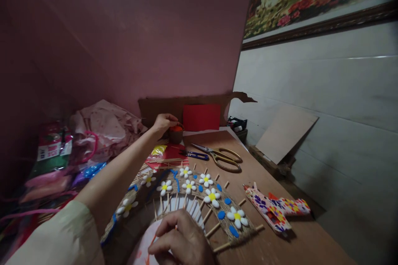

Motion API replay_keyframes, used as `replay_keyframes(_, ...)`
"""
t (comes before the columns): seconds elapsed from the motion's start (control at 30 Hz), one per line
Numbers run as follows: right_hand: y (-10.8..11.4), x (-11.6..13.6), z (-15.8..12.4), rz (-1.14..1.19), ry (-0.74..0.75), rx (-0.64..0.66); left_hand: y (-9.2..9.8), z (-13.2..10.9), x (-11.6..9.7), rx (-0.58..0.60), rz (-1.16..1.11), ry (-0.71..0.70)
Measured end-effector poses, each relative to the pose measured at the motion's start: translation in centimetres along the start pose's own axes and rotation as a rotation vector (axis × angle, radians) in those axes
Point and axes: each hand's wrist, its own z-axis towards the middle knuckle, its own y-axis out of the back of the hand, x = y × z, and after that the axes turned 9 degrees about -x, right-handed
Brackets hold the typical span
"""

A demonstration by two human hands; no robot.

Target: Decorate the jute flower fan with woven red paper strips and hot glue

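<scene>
My left hand [163, 123] reaches far across the table, its fingers pinched over a small dark cup [175, 133] of orange-red material. Whether the fingers hold any of it I cannot tell. My right hand [182, 241] rests at the near edge, fingers curled, pressing on a fan-shaped craft [214, 203] made of wooden sticks and woven twine. White flowers with yellow centres and blue dots decorate the fan. A thin orange strand lies under my right fingers.
Gold scissors [224, 158] and small blue-handled snips [195, 155] lie on the wooden table [280, 244]. A patterned glue gun [275, 210] sits at right. Red paper [201, 117] and cardboard lean on a pink board. Bags and cloth [77, 149] pile at left.
</scene>
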Motion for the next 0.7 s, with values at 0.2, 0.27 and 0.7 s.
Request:
replay_keyframes(0.2,-0.8,0.1,-0.3,-0.025,-0.023,-0.096,-1.4,1.5,-0.4,-0.054,0.218,-0.059)
replay_keyframes(0.27,-1.0,-0.1,-0.5,-0.033,-0.029,-0.106,-1.5,1.7,-0.3,-0.056,0.283,-0.059)
replay_keyframes(0.7,0.0,-0.1,-0.2,-0.022,-0.037,0.018,3.2,3.2,1.3,-0.121,0.474,-0.079)
